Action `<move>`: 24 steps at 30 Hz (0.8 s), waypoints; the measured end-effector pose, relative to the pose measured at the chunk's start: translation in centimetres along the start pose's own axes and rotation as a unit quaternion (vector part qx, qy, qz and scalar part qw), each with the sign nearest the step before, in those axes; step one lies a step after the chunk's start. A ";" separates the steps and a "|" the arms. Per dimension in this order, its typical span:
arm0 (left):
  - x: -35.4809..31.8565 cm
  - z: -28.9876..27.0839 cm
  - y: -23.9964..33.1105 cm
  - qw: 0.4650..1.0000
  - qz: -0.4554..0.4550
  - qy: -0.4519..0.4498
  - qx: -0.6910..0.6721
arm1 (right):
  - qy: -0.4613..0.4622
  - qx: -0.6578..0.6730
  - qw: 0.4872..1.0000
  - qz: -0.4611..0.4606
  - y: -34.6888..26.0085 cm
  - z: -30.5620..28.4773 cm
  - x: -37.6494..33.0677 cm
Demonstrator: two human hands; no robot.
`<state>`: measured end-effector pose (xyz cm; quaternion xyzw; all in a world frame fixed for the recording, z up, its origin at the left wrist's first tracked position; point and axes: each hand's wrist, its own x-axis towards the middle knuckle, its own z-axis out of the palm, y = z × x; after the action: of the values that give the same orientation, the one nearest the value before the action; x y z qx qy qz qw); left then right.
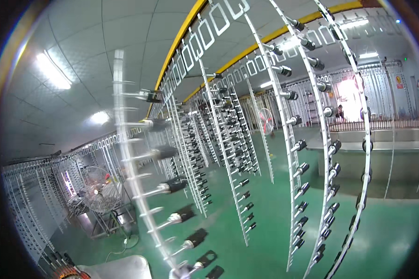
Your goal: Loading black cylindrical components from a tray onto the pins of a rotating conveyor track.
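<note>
Blurred white strip (123,135) hangs nearest, black-tipped parts (174,185) pointing right.

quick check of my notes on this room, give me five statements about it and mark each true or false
1. The floor is green. True.
2. The overhead rails are blue. False: the overhead rails are yellow.
3. Black-ended parts stick out from the nearest pale strip. True.
4. The red-bladed fan is nearer than the fan at left. False: the red-bladed fan is farther back than the fan at left.
5. The ceiling lamps are lit. True.
</note>
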<state>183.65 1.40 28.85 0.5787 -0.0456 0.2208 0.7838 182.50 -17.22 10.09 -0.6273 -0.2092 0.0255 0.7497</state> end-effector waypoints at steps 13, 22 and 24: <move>11.6 26.6 4.4 0.966 0.085 -0.223 0.096 | 0.024 -0.035 0.999 -0.024 -7.8 -8.8 -3.1; 10.3 29.5 2.9 0.974 0.099 -0.199 0.040 | 0.008 -0.053 0.999 -0.003 -10.4 -11.8 -7.3; 9.6 27.3 1.2 0.977 0.116 -0.150 0.095 | -0.022 -0.034 0.999 0.000 -9.8 -11.5 -8.5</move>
<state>196.82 -20.79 41.97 0.6675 -0.2084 0.2239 0.6788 176.56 -32.59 15.62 -0.6518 -0.2267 0.0320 0.7230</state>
